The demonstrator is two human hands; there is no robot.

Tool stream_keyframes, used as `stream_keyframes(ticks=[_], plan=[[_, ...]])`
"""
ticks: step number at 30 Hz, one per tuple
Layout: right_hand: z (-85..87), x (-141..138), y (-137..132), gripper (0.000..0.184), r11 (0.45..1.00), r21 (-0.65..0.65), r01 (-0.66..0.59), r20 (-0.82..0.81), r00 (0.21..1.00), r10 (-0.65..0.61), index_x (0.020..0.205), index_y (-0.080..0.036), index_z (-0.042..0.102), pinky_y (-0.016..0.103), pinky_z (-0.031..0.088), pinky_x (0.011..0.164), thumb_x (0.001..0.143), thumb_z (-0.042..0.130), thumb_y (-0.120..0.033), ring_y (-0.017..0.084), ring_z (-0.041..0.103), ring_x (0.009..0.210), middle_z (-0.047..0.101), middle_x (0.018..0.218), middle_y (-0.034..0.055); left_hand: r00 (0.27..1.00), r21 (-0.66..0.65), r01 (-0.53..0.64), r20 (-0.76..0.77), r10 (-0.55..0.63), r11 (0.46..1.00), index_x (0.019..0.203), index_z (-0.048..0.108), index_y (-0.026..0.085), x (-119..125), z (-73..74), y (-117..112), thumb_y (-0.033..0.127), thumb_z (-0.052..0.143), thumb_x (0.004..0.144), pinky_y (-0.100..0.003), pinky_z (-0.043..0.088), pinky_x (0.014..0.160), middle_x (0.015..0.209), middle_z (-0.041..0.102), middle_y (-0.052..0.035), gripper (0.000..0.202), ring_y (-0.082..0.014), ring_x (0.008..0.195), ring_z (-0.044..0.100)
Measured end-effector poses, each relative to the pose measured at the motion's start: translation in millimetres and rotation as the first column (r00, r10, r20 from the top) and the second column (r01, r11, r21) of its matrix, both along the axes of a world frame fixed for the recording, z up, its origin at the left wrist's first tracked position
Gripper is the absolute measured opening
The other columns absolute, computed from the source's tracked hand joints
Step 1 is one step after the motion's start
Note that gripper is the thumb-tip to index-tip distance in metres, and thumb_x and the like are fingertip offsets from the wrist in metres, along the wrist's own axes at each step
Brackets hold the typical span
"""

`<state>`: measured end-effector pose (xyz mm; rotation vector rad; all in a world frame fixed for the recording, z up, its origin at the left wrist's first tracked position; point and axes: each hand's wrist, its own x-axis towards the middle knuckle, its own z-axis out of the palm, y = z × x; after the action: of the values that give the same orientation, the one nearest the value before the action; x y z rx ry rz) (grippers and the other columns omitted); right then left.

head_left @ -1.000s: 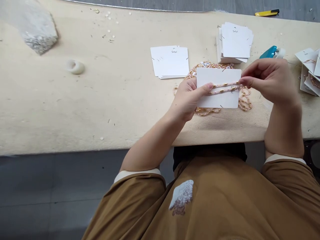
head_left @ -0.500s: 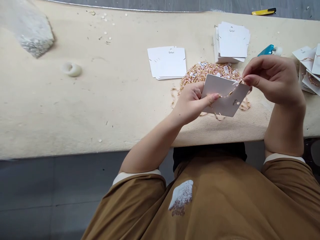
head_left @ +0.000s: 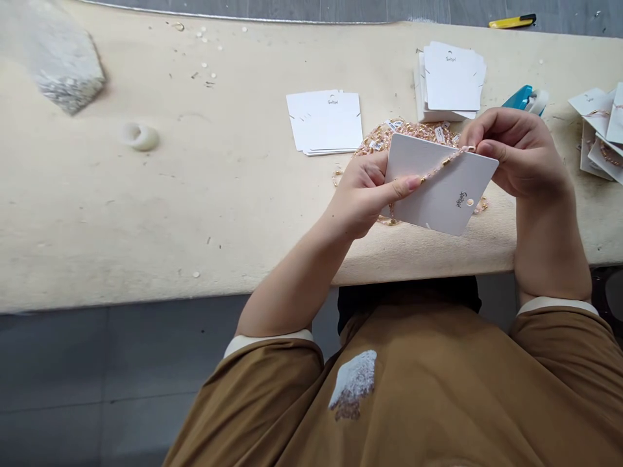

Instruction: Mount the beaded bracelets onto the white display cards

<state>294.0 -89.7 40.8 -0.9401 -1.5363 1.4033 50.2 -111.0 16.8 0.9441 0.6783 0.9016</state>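
Observation:
A white jewelry card [head_left: 433, 194] with a printed word and a punched hole is tilted above the table, gripped at its left edge by my left hand [head_left: 372, 188]. Across the card's face runs a beaded necklace [head_left: 440, 164] in pink and gold, pressed down under my left thumb. My right hand [head_left: 518, 152] pinches the strand's upper end at the card's top right edge. Behind the card lies a heap of similar bead strands [head_left: 418, 130] with small white tags, partly hidden by card and hands.
Blank cards [head_left: 326, 123] lie left of the heap, and a taller card stack [head_left: 455, 78] stands behind it. A teal tape dispenser [head_left: 523, 97], carded jewelry [head_left: 601, 126], a yellow cutter [head_left: 511, 23], a whitish roll [head_left: 140, 136] and a plastic bag [head_left: 68, 65] lie around.
The card has turned slightly and shifted right. My right hand has moved left and closer to the card, bringing the strand's end against its top edge.

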Motion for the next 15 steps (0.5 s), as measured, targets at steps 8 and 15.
stream_keyframes(ticks=[8,15], plan=[[-11.1,-15.3,2.7,0.041,1.0,-0.015,-0.021,-0.017,1.0,0.021,0.073,-0.022,0.068,0.027,0.047,0.057,0.064,0.091,-0.056,0.011,0.058,0.065,0.065,0.073,0.0003,1.0,-0.021,0.003,-0.006,-0.003,1.0,0.093,0.076,0.019,1.3,-1.8,-3.8,0.051,0.092,0.065,-0.022,0.059,0.057,0.074,0.074,-0.0017,0.045,-0.0191,0.077,0.074],[-21.5,-28.8,1.5,0.051,0.99,-0.127,-0.064,-0.112,0.993,0.05,0.073,-0.022,0.062,0.028,0.051,0.057,0.057,0.093,-0.059,0.014,0.061,0.066,0.066,0.075,-0.0003,0.999,-0.038,-0.02,0.043,0.022,0.999,0.092,0.076,0.02,4.9,1.1,-5.9,0.047,0.093,0.065,-0.02,0.055,0.053,0.074,0.074,-0.0003,0.041,-0.0145,0.068,0.07]])
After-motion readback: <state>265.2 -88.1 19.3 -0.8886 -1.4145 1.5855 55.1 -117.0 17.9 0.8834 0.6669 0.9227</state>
